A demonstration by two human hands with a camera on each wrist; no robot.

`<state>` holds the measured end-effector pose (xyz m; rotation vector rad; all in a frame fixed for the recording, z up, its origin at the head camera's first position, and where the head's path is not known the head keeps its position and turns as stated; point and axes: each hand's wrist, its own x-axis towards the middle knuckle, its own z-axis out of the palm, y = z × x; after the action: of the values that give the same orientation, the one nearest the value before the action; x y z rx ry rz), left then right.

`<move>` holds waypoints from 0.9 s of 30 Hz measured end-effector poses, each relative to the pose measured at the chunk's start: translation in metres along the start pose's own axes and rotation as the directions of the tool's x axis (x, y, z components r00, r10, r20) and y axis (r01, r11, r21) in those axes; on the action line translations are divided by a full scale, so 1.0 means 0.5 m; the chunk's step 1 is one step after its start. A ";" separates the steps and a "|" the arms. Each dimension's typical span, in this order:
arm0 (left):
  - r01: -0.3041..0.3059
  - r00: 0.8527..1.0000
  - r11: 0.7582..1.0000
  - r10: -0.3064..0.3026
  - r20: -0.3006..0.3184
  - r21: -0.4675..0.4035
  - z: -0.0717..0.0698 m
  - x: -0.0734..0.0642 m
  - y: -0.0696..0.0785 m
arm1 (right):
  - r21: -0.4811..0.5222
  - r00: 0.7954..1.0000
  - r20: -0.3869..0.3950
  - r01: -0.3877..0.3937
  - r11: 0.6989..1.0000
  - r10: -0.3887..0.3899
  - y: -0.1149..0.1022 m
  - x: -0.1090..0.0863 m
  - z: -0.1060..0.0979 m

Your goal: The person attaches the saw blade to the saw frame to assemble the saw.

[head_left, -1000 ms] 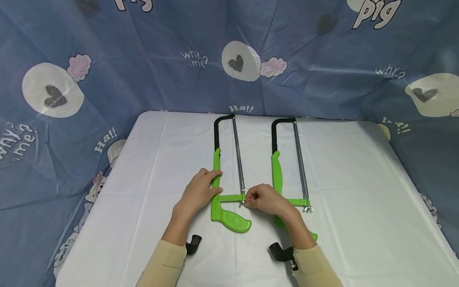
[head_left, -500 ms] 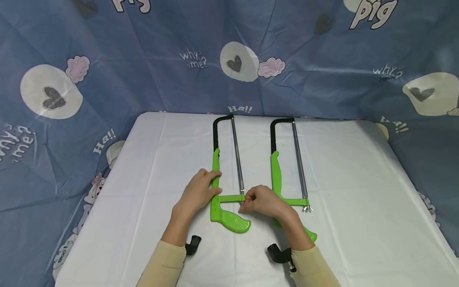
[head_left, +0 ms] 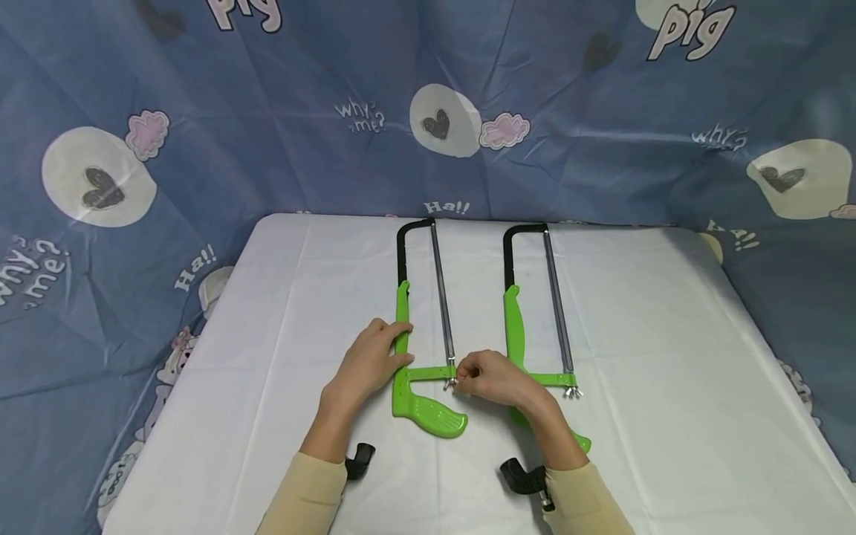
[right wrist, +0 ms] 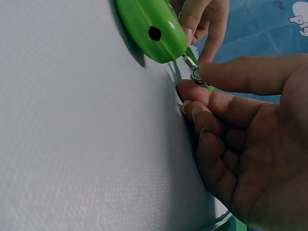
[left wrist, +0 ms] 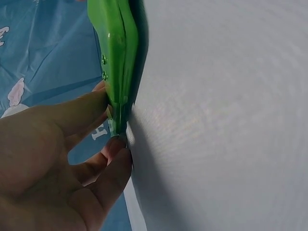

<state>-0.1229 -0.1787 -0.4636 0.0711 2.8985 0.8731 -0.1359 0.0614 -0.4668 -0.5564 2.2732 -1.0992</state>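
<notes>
Two green hacksaws with black front frames lie on the white table in the head view. My left hand (head_left: 368, 360) grips the green frame of the left hacksaw (head_left: 438, 417), thumb and fingers on its spine above the handle. In the left wrist view, the fingertips (left wrist: 118, 166) hold the frame's narrow edge. At the near end of its grey blade (head_left: 443, 293) is a metal wing nut (right wrist: 196, 74). My right hand (head_left: 495, 377) pinches this nut between thumb and forefinger, the other fingers curled in.
Beside it, the right hacksaw (head_left: 515, 323) lies parallel, partly covered by my right hand and forearm; its own wing nut (head_left: 573, 392) shows. Black wrist mounts (head_left: 523, 476) stick out from both sleeves. A blue printed cloth (head_left: 301, 163) hangs behind the table (head_left: 669, 334).
My right fingertips move to and fro at the wing nut: over it half a second ago, now drawn slightly right so it shows. The left hand and both hacksaws stay put.
</notes>
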 end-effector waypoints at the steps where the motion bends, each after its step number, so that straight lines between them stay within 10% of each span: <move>1: 0.001 1.000 1.000 -0.001 0.000 0.001 0.000 0.001 0.000 | -0.002 1.000 -0.001 0.003 1.000 -0.003 0.001 0.000 -0.001; 27: -0.004 1.000 1.000 0.003 -0.020 -0.024 -0.001 -0.007 0.002 | -0.083 0.991 -0.136 -0.010 0.996 -0.002 -0.002 -0.001 0.015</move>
<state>-0.1194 -0.1782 -0.4625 0.0655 2.9065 0.9137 -0.1304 0.0568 -0.4697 -0.5238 2.4464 -1.0730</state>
